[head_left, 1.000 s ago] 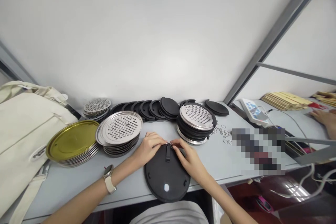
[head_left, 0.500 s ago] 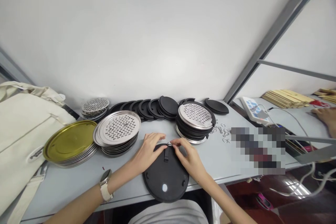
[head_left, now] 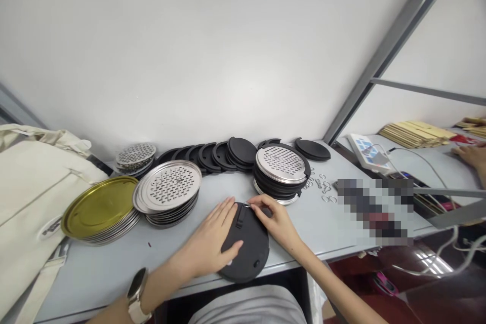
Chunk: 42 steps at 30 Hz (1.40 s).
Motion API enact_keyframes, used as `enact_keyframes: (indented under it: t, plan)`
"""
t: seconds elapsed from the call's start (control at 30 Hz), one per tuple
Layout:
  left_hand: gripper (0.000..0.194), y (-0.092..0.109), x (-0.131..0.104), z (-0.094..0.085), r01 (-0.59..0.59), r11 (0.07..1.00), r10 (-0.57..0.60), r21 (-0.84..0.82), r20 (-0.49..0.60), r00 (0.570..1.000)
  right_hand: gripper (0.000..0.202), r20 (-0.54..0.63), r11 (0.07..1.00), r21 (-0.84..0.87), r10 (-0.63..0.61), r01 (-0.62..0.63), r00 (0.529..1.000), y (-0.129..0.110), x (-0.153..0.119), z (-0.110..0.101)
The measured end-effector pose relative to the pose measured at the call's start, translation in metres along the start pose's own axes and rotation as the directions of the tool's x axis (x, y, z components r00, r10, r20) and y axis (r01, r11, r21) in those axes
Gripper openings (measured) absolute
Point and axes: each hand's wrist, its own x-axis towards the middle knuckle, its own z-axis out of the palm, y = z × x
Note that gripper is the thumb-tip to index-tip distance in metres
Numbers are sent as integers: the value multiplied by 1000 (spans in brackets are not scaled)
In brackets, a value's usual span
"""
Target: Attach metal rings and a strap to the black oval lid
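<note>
A round black disc (head_left: 246, 248) with a small strap near its top lies at the table's front edge. My left hand (head_left: 214, 238) rests over the disc's left side, fingers stretched out and thumb apart. At the disc's top edge my right hand (head_left: 268, 210) pinches a small metal ring (head_left: 247, 205), partly hidden by the fingertips. Just behind, a stack of black discs carries a perforated silver plate (head_left: 281, 163). Another stack topped by a perforated plate (head_left: 170, 185) stands to the left.
Gold lids (head_left: 100, 207) are stacked at the left beside a cream bag (head_left: 30, 192). Black discs (head_left: 212, 157) lean along the wall. Loose metal rings (head_left: 322, 185) lie at the right, near a blurred patch. Another person's hand (head_left: 471, 154) is at the far right.
My left hand has let go near the ring and spread over the disc's left side. The disc has turned slightly. My right hand stays at the ring.
</note>
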Motion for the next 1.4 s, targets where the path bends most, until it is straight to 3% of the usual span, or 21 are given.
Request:
enact_keyframes:
  t: [0.27,0.4,0.47,0.57,0.67,0.87,1.07,1.4]
  plan:
    - [76,-35,22,-35,-221,969,238,-110,179,955,18,-36,991,97,91,-87,995,6,-5,-1]
    - [64,-34,23,-40,-332,942,335,-52,222,916,17,-17,990,100,103,-101,995,7,-7,0]
    - [52,-23,20,-36,-294,955,284,37,165,944,17,-3,988,108,112,-111,994,6,-9,1]
    - [45,0,17,-26,-146,987,142,72,62,988,18,-1,988,93,125,-125,992,4,-11,0]
    - [56,14,20,-14,-45,998,45,38,18,999,20,9,989,68,132,-132,991,2,-12,-1]
    - [50,1,34,3,32,999,-32,13,-3,999,20,70,986,91,132,-138,989,4,-13,-2]
    - [44,0,35,1,25,1000,-25,-3,38,999,22,145,981,144,106,-127,984,8,-14,-3]
    - [52,-3,36,10,9,994,-18,107,89,996,29,173,985,129,93,-116,981,8,-14,-4]
